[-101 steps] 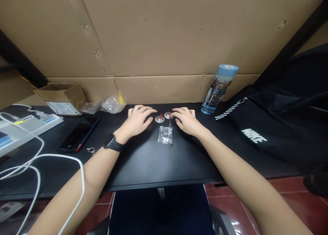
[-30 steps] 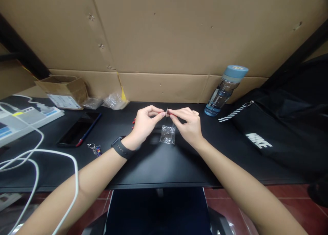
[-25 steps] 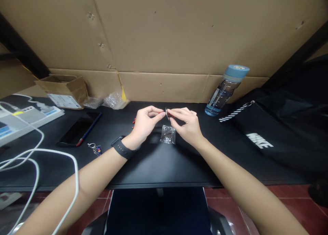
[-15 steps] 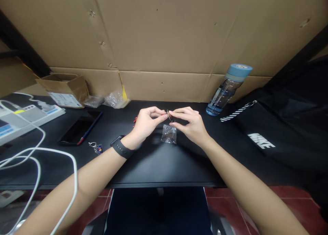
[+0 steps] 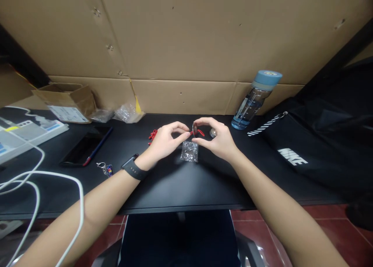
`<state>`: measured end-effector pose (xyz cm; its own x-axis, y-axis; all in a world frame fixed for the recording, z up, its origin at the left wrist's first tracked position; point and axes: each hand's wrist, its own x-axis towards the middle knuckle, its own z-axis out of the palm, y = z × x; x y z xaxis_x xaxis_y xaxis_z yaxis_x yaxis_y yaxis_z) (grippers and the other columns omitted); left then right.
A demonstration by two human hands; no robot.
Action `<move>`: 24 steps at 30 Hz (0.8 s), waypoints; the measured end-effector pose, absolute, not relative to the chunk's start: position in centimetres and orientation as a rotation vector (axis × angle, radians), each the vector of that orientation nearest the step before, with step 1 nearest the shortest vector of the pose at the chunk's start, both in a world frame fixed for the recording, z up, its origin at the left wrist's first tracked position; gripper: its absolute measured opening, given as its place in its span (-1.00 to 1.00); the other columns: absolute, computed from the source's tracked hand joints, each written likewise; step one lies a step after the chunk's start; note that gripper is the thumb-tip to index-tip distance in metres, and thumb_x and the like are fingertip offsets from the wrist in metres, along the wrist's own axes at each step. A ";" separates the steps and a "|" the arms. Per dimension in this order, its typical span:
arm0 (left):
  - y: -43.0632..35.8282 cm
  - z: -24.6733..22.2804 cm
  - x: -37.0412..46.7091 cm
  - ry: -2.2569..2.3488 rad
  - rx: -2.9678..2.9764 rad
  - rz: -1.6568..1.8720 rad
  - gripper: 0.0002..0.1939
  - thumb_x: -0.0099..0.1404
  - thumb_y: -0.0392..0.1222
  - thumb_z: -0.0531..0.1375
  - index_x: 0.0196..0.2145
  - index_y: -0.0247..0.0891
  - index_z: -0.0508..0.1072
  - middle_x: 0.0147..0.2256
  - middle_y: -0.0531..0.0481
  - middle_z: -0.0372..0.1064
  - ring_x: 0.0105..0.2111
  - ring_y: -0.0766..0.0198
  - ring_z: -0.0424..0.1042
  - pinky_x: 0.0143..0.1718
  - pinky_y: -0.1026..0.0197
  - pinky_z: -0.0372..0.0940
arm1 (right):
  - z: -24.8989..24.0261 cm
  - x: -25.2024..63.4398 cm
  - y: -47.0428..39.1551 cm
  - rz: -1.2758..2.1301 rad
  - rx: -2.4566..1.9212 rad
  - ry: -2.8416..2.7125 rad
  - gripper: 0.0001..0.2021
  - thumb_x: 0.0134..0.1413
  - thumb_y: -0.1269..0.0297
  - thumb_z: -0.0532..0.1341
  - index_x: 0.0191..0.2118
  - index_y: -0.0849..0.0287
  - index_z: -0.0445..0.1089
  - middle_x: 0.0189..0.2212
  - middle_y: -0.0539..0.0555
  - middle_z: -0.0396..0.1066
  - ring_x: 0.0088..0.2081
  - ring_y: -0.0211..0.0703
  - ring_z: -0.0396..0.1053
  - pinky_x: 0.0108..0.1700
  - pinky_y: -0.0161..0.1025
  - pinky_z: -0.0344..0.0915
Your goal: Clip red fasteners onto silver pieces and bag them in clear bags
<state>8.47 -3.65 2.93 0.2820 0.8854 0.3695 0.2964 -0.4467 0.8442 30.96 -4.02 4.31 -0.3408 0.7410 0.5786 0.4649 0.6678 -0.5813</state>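
Observation:
My right hand [image 5: 219, 139] grips a small round disc [image 5: 195, 129], held on edge between thumb and fingers. A thin red cord [image 5: 201, 133] shows on both sides of the disc; whether it runs through a hole I cannot tell. My left hand [image 5: 169, 138], a dark watch on its wrist, pinches the cord's near end at the fingertips. Below the fingertips lies a small clear plastic packet [image 5: 189, 152] on the black table. Several red cords [image 5: 152, 135] lie partly hidden behind my left hand. A small round shiny object [image 5: 213, 133] sits beside my right fingers.
To the left are a phone [image 5: 86, 145], a keyring [image 5: 105, 169], a power strip [image 5: 52, 130] with white cables and a cardboard box [image 5: 65, 102]. Plastic wrap [image 5: 128, 112] lies at the back. A water bottle [image 5: 253, 102] and a black bag [image 5: 314, 142] stand right.
My fingertips have moved slightly apart. The disc has shifted a little right with my right hand, and more of the red cord now shows. The view has shifted slightly.

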 end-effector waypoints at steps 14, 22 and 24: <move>-6.9 0.8 8.6 0.921 2.863 0.325 -0.54 0.56 -0.03 0.08 0.36 0.18 0.29 0.32 -0.16 0.27 0.29 -0.08 0.27 0.24 -0.22 0.04 | 5.7 34.4 -3.5 0.274 -0.926 -2.248 -0.59 0.10 0.20 0.46 0.09 0.03 0.53 0.01 0.12 0.56 -0.01 0.04 0.52 0.05 -0.04 0.45; -5.7 0.5 7.3 1.096 2.876 0.349 -0.58 0.53 -0.06 0.12 0.29 0.16 0.39 0.28 -0.18 0.31 0.24 -0.15 0.31 0.18 -0.21 0.07 | 4.5 34.9 -2.9 0.310 -1.055 -2.526 -0.73 -0.04 0.28 0.53 -0.15 0.07 0.63 -0.24 0.08 0.60 -0.21 -0.03 0.54 -0.11 -0.15 0.40; -5.5 0.3 7.1 1.108 2.855 0.381 -0.58 0.53 -0.09 0.11 0.29 0.15 0.40 0.28 -0.16 0.32 0.22 -0.13 0.33 0.19 -0.22 0.05 | 4.1 34.8 -2.8 0.314 -1.069 -2.537 -0.75 -0.08 0.28 0.55 -0.21 0.06 0.64 -0.29 0.07 0.60 -0.23 -0.03 0.53 -0.13 -0.16 0.38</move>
<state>7.07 -5.45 0.28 0.7118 0.6708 0.2083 0.6569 -0.7408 0.1403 34.84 -2.75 4.08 -0.6443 0.7238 0.2472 0.6415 0.6874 -0.3405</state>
